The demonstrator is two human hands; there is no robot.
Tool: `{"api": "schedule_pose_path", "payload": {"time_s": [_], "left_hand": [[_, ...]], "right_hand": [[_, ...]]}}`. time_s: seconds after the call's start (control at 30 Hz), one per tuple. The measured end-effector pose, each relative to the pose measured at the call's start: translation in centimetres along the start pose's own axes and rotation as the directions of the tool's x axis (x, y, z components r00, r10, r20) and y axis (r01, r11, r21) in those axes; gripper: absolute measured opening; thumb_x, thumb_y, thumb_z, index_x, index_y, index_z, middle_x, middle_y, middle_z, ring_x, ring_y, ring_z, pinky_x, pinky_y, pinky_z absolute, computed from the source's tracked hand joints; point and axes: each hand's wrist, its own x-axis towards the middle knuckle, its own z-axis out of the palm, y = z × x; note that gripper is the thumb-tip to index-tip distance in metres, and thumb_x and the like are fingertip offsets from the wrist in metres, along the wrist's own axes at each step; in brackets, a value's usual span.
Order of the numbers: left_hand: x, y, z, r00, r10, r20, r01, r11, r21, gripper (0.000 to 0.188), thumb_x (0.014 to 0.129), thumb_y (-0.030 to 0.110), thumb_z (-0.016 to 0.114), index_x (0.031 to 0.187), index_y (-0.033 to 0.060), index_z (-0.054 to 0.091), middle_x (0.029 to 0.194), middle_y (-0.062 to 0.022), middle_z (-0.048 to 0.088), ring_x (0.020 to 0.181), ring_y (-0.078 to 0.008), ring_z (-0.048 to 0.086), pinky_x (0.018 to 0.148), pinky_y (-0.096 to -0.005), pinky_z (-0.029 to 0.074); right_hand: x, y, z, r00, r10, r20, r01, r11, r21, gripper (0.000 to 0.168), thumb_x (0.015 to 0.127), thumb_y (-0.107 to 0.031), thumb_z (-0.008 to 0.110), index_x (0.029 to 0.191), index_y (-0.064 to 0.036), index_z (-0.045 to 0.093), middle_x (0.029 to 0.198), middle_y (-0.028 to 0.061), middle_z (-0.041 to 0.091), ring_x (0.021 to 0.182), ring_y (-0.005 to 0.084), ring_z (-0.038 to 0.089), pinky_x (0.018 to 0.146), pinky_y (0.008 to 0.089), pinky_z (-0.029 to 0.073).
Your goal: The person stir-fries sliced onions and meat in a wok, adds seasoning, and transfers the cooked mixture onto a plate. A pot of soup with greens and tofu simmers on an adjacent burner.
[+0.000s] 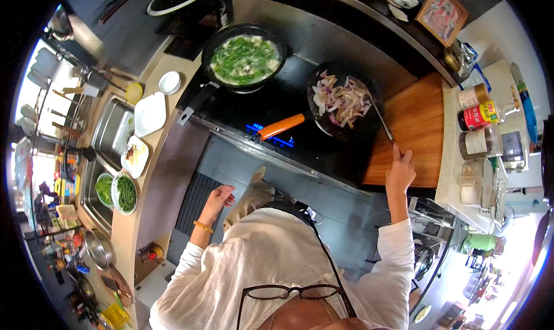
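My right hand [400, 169] grips the handle of a long metal spatula [381, 117]. Its far end reaches into a dark wok [323, 127] on the right of the black cooktop [242, 113]. Sliced onion and pale strips that look like meat [339, 98] lie in this wok. An orange handle [283, 126] sticks out from it toward the cooktop's front, with no hand on it. My left hand [220, 200] hangs in the air before the counter, fingers loosely curled and holding nothing. On the back left, a black pan [283, 63] holds leafy greens with pale pieces in liquid [244, 59].
A wooden board [415, 131] lies right of the cooktop, beside several seasoning jars [476, 143]. On the left counter are a white bowl [169, 82], a white tray [150, 115], a plate of chopped seasonings [135, 156] and a bowl of greens [126, 193], near a steel sink [113, 126].
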Motion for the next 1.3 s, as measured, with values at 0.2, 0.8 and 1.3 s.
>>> {"api": "schedule_pose_path", "payload": {"time_s": [0.2,0.8,1.3], "left_hand": [[-2.7,-2.4,-2.1,0.985,-0.108,-0.132,0.109,0.994,-0.002,0.031,0.085,0.031,0.046,0.099,0.0043,0.054,0.075,-0.0034,0.056,0.066,-0.0103,0.053,0.059,-0.0223,0.043],[15.5,-0.9,-30.1,0.821,-0.070,-0.567,-0.275,0.821,-0.500,0.033,0.083,0.027,0.046,0.105,0.0030,0.044,0.090,-0.0141,0.056,0.073,-0.0206,0.055,0.063,-0.0302,0.046],[27.5,-6.1,-41.2,0.868,0.041,-0.495,-0.455,0.464,-0.760,0.021,0.077,0.005,0.052,0.095,-0.0033,0.049,0.090,-0.0136,0.055,0.080,-0.0257,0.057,0.069,-0.0354,0.053]], "right_hand": [[-3.3,-1.4,5.6,0.991,-0.032,0.132,0.014,0.991,0.133,0.056,0.070,0.001,0.051,0.120,-0.021,0.040,0.103,0.0161,0.047,0.083,0.0322,0.052,0.061,0.0379,0.047],[-10.0,-9.7,2.8,0.826,0.293,0.482,-0.464,-0.131,0.876,0.049,0.073,0.010,0.046,0.119,-0.004,0.044,0.064,0.0045,0.053,0.036,0.0065,0.035,0.029,0.0202,0.024],[-9.2,-16.3,-2.3,0.766,0.431,0.477,-0.492,-0.087,0.867,0.050,0.069,0.011,0.046,0.117,-0.001,0.045,0.061,0.0019,0.050,0.036,0.0049,0.033,0.031,0.0191,0.023]]}}
